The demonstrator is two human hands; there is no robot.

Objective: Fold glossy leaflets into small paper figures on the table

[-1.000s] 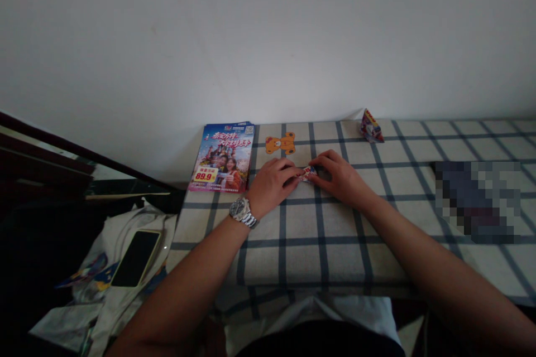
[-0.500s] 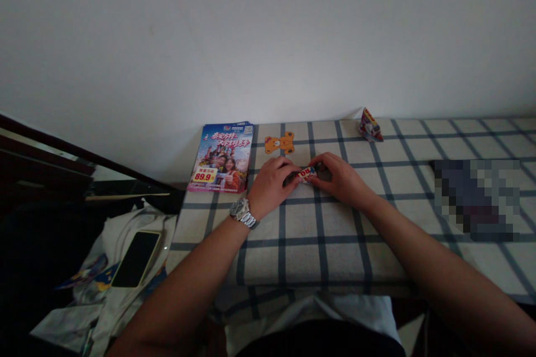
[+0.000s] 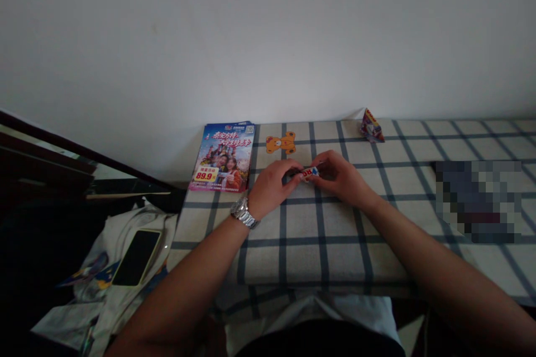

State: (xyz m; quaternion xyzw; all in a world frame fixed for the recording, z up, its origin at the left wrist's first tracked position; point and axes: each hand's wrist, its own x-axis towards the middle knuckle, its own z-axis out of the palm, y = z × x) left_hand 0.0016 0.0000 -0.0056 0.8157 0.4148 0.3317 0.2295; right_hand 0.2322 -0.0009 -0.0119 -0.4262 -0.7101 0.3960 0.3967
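Between my two hands is a small folded piece of printed paper (image 3: 310,174), white with red lettering and some blue. My left hand (image 3: 272,185), with a metal watch (image 3: 243,213) on the wrist, pinches its left end. On the other end the thumb and fingers of my right hand (image 3: 340,178) are closed. Much of the paper is hidden by the fingers. Just beyond the hands lies an orange bear cutout (image 3: 281,143). To the left is a stack of colourful flyers (image 3: 224,159), and a folded paper shape (image 3: 371,126) with similar bright print stands farther back on the right.
A blue-and-white checked cloth (image 3: 343,256) covers the table, which meets a pale wall (image 3: 293,39). At lower left a phone (image 3: 137,258) lies on a white printed bag (image 3: 104,234). A dark pixelated item (image 3: 473,201) rests at the right.
The folded paper has shifted slightly right and turned a little between my fingers. Both hands keep their pinch, and the things around them stay in place.
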